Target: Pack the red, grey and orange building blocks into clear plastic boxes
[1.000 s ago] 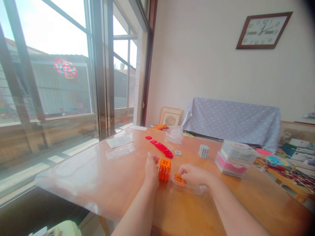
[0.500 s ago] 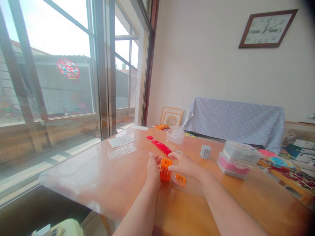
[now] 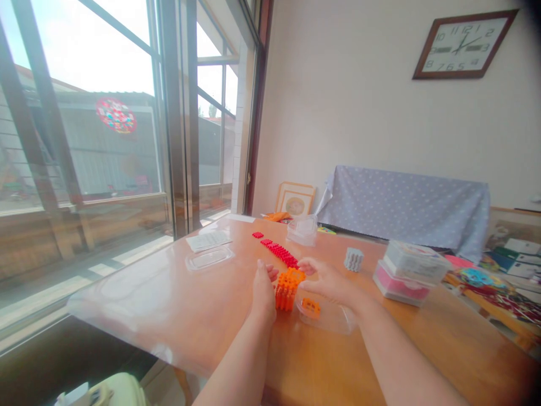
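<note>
A stack of orange interlocking plastic pieces (image 3: 285,296) stands upright on the table between my hands. My left hand (image 3: 262,287) is cupped along the stack's left side, fingers loosely apart; whether it touches the stack is hard to see. My right hand (image 3: 323,277) has its thumb and fingers closed on a flat orange plastic piece (image 3: 297,274) at the stack's top right, tilted against the top. Below the right hand lies a clear plastic tub (image 3: 338,324) with another orange piece (image 3: 311,307) in it.
A row of red pieces (image 3: 279,252) runs away beyond the stack. A grey stack (image 3: 354,259) and clear boxes (image 3: 412,276) stand to the right. Leftward lie a clear lid (image 3: 210,259) and a paper sheet (image 3: 214,240). Another clear container (image 3: 302,231) sits at the back.
My right hand has shifted slightly right and up, and the orange piece at its fingertips now sits farther right over the stack. My left hand has hardly moved.
</note>
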### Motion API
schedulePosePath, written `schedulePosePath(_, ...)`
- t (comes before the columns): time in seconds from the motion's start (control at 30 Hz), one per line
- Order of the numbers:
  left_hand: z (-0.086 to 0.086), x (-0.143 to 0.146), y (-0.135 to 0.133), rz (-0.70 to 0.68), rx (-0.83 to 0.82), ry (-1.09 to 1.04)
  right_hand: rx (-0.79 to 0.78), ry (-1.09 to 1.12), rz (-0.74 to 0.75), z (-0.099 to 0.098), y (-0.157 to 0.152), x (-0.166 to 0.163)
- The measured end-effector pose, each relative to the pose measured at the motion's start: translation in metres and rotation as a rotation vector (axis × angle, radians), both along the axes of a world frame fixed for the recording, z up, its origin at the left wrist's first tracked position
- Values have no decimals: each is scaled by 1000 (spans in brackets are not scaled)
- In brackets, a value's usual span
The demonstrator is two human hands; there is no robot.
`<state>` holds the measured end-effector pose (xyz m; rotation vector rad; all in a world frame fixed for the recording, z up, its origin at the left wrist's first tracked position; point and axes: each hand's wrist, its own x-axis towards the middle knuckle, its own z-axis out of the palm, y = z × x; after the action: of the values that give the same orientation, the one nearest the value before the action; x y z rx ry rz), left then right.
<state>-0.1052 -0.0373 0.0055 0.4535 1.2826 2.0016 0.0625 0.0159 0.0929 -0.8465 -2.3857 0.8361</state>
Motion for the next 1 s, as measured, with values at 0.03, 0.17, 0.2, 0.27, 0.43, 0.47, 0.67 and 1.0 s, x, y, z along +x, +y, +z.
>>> schedulePosePath(0.03, 0, 0, 0, 2, -3, 1, -10, -2, -7, 2, 0, 6)
schedulePosePath(0.17, 2, 1, -1, 9, -5, 9, -51, -129, -19, 3, 5, 34)
schedulePosePath(0.2, 2, 1, -1, 12, -7, 11, -64, -173, -11, 2, 6, 39)
schedulePosePath(0.27, 2, 1, -1, 14, -11, 19, -87, -246, 11, -2, 8, 47)
schedulePosePath(0.43, 2, 1, -2, 11, -19, 22, -80, -353, -17, -17, 8, 44)
schedulePosePath(0.47, 2, 1, -2, 14, -20, 23, -75, -361, -38, -21, 8, 42)
schedulePosePath(0.67, 2, 2, -2, -1, -21, 18, -58, -400, -69, -41, 15, 36)
schedulePosePath(1.0, 3, 1, -1, -9, -9, 23, -63, -381, -34, -52, 21, 34)
